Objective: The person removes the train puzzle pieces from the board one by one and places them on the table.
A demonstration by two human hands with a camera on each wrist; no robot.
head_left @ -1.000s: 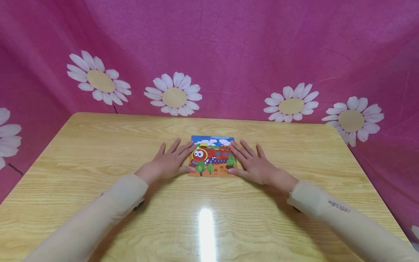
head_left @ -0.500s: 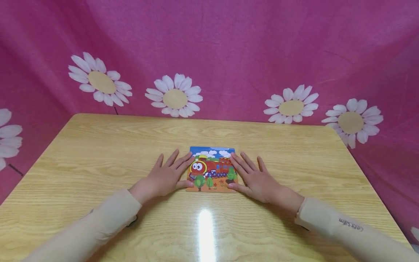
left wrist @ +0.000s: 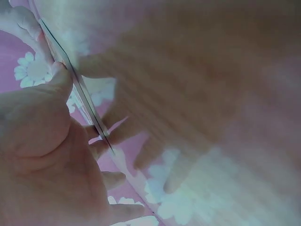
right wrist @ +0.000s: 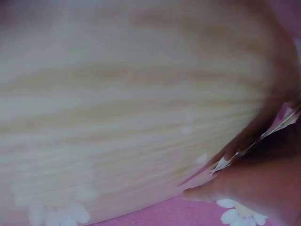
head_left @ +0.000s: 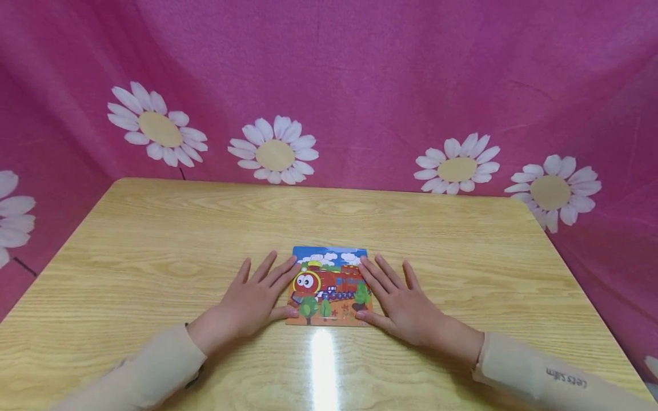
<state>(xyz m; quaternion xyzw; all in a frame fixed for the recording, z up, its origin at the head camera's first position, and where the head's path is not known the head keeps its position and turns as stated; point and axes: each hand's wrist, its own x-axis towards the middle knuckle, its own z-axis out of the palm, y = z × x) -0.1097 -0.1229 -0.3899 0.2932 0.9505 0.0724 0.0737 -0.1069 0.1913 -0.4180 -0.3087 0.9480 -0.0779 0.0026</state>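
Curtain [head_left: 360, 85] behind, pink, daisy-printed. Table [head_left: 154, 240] in front of it, wood-grained. My left hand [head_left: 244, 308]: fingers straight, spread, tips touching the board [head_left: 331, 288] at its left side. My right hand [head_left: 411, 311]: likewise, right side. Board flat on table, between my 2 hands, printed side up.

Some small dark letters [head_left: 566, 378] run in one line along the pale sleeve [head_left: 524, 368] on the right arm. The line sits a bit up from the cuff [head_left: 489, 357]. It looks upside down from here, and it is too small and blurry to read for sure.
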